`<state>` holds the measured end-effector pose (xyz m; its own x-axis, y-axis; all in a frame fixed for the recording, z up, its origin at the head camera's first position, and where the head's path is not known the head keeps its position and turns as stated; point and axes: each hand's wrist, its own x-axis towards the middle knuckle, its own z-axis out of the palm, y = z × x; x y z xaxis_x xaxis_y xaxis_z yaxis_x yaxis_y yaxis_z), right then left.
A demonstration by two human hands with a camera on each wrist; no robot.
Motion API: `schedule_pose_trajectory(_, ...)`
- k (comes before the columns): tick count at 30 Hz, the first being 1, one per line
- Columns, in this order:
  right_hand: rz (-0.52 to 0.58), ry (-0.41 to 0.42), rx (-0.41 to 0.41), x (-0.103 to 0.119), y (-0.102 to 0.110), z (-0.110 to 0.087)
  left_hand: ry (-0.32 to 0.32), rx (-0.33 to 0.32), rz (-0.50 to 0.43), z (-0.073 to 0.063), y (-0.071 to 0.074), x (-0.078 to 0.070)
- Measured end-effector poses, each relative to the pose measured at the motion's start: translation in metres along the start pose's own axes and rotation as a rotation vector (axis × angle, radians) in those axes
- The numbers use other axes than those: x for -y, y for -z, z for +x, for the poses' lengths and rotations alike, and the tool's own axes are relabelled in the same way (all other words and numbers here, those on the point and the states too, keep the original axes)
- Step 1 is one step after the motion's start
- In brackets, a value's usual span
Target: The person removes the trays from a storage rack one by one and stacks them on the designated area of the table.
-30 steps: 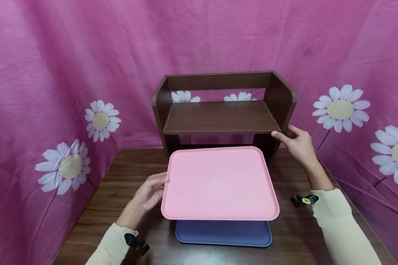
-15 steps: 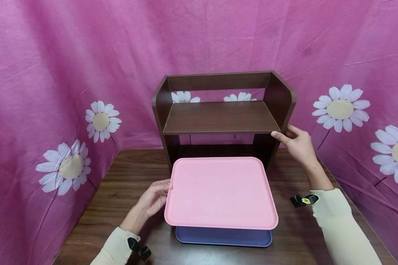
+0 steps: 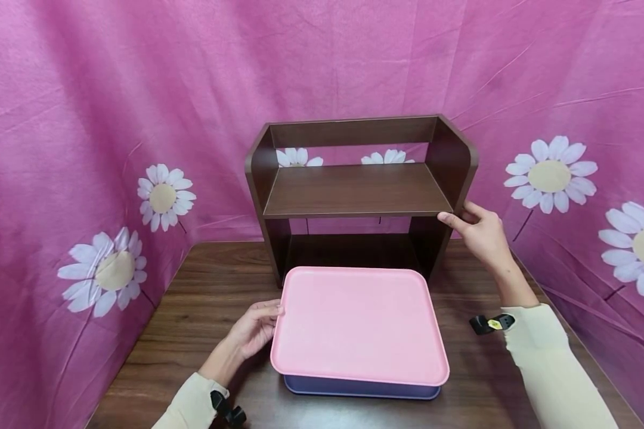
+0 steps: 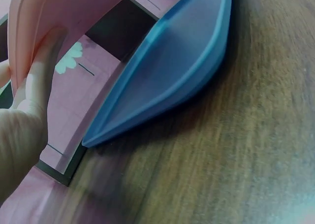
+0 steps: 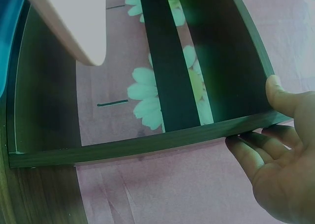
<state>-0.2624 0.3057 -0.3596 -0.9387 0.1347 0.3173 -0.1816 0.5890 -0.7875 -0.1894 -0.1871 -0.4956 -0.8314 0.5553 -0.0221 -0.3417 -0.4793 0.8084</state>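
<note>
My left hand [image 3: 254, 329] pinches the left rim of a pink tray [image 3: 359, 325], thumb on top and fingers beneath. The pink tray hangs above a blue tray [image 3: 362, 388] lying on the table, covering most of it in the head view. In the left wrist view a gap shows between the pink tray's underside and the blue tray [image 4: 167, 61]. My right hand [image 3: 480, 235] grips the right side panel of a dark brown two-tier shelf [image 3: 356, 189], its thumb at the front edge and its fingers around the outside, as the right wrist view also shows.
The shelf stands on a wood-grain table [image 3: 204, 286] directly behind the trays. A pink curtain [image 3: 204, 71] with white daisies hangs close behind and along both sides of the table.
My left hand has lowered the pink tray and drawn it nearer to me, so it now overlaps more of the blue tray. More of the lower shelf shows. My right hand stays put.
</note>
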Motion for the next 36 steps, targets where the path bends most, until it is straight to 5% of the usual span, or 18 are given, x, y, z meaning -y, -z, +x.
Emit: schedule_pose_trajectory(36, 0.005, 0.014, -0.021, 0.001, 0.000, -0.002, 0.078, -0.033, -0.007, -0.007, 0.013, 0.035)
